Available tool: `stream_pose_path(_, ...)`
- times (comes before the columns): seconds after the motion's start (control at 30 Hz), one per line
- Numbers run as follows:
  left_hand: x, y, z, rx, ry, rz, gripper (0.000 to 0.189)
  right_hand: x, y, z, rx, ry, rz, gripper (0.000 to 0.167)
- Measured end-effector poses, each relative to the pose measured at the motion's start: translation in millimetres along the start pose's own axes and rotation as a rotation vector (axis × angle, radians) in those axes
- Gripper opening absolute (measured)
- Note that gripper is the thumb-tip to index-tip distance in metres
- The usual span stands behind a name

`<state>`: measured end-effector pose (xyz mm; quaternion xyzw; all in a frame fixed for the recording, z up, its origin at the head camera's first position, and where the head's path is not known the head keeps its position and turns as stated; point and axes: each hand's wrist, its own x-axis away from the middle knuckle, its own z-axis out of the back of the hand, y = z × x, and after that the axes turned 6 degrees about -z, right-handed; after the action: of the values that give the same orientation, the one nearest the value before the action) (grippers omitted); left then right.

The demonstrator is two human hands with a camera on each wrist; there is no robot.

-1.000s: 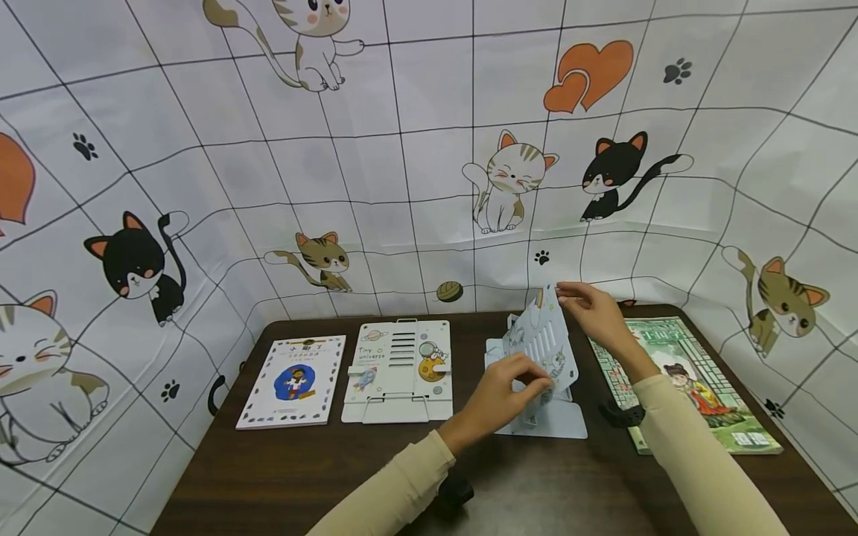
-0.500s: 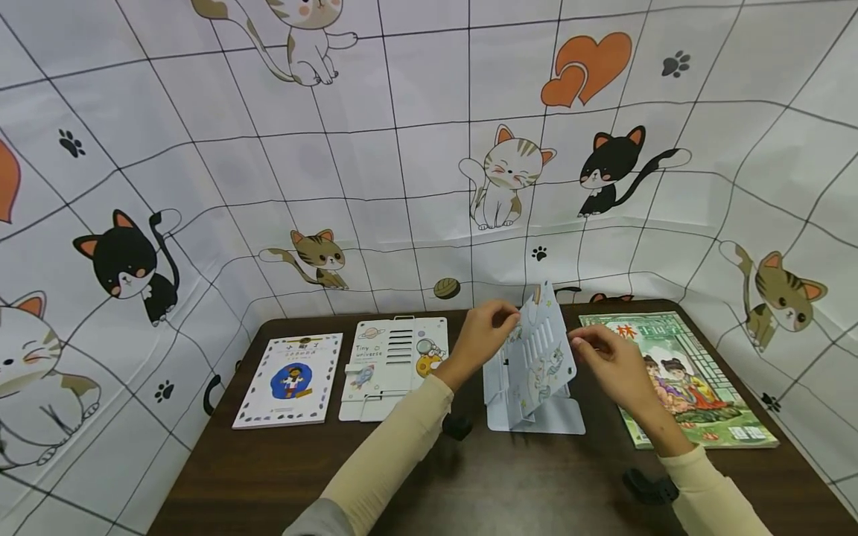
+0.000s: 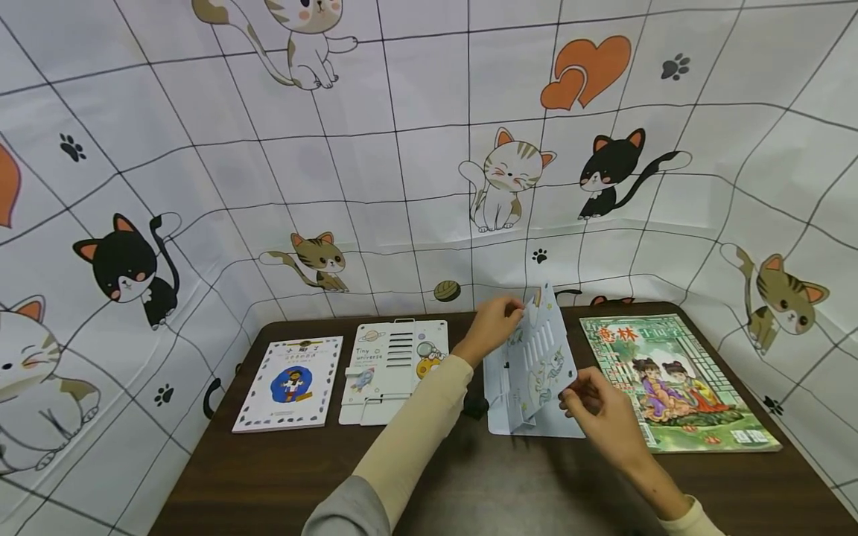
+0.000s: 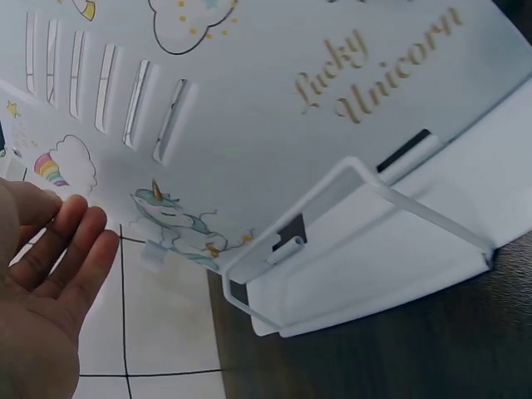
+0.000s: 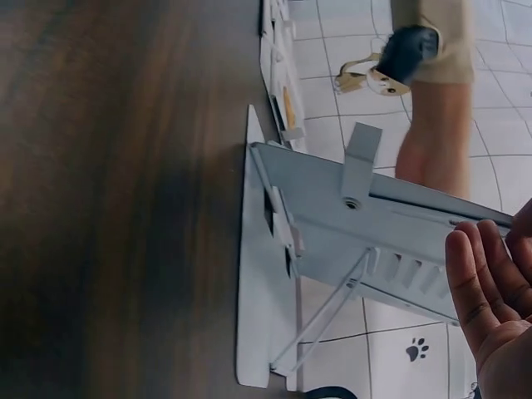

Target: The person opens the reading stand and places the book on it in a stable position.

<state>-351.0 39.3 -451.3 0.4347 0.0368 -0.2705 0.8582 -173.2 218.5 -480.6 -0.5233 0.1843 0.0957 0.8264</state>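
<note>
A pale book stand [image 3: 543,365] with unicorn and cloud prints stands on the table, its slotted panel tilted up from a flat base [image 3: 566,424]. My left hand [image 3: 494,329] is at the panel's upper left edge, fingers bent and thumb near the index fingertip. By the panel's lower right corner is my right hand [image 3: 599,413], fingers bent. Whether either hand pinches the edge cannot be told. In the left wrist view a white wire bracket [image 4: 357,169] sticks out near the base. The right wrist view shows the stand's back, its wire prop [image 5: 328,312] and a side clip [image 5: 362,162].
To the left are a second, flat book stand [image 3: 375,357] reading "Tiny universe" and a white book [image 3: 291,383]. A green illustrated magazine [image 3: 677,387] lies on the right. Behind the dark table [image 3: 281,476] hangs a cat-print sheet [image 3: 415,164].
My left hand has gone from the panel's front up to its upper left edge. My right hand has come down along the right edge to the lower corner. The stand's panel looks much the same.
</note>
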Motion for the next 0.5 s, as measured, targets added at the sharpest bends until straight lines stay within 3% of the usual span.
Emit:
stream_pose_path(0.23, -10.3, 4.7, -10.4, -0.046, -0.05, 0.021, 0.031, 5.9, 1.9, -5.9, 0.033, 0.044, 0.046, 0.015)
stream_pose_path(0.5, -13.9, 5.0, -18.4, -0.072, -0.09, 0.037, 0.042, 6.3, 0.5, -9.8, 0.036, 0.063, 0.037, 0.014)
